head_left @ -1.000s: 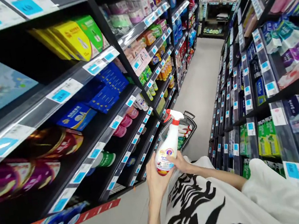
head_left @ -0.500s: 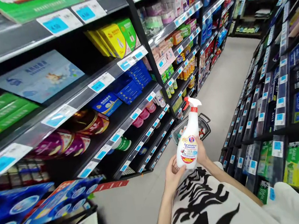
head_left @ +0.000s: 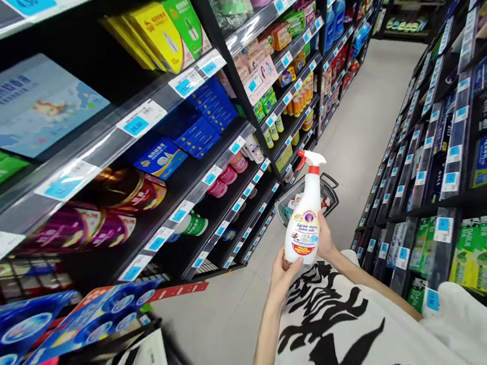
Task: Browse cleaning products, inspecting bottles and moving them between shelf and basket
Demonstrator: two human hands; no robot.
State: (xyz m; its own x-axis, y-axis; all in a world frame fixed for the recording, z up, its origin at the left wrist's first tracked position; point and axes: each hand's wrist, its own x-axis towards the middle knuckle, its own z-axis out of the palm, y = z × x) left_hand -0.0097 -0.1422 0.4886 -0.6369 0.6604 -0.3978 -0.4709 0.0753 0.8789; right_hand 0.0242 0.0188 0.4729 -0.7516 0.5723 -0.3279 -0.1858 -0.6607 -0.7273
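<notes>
A white spray bottle (head_left: 306,222) with a red and white trigger head is held upright, slightly tilted, in front of my body, its label facing me. My left hand (head_left: 283,274) is closed on its lower left side, thumb at the base. On its right side my right hand (head_left: 326,236) grips it, the fingers partly hidden behind the bottle. Beyond the bottle, a grey shopping basket (head_left: 332,199) with several items inside is partly covered by it.
Shelves (head_left: 207,178) with boxes and jars line the left side. More shelves (head_left: 444,228) with toothpaste boxes stand close on my right. A display of blue packs (head_left: 33,327) juts in at lower left. The grey aisle floor (head_left: 358,113) runs ahead between the shelves.
The view has shifted slightly, so the shelves sit higher and further left. Both hands still hold the spray bottle, which has barely moved in the picture.
</notes>
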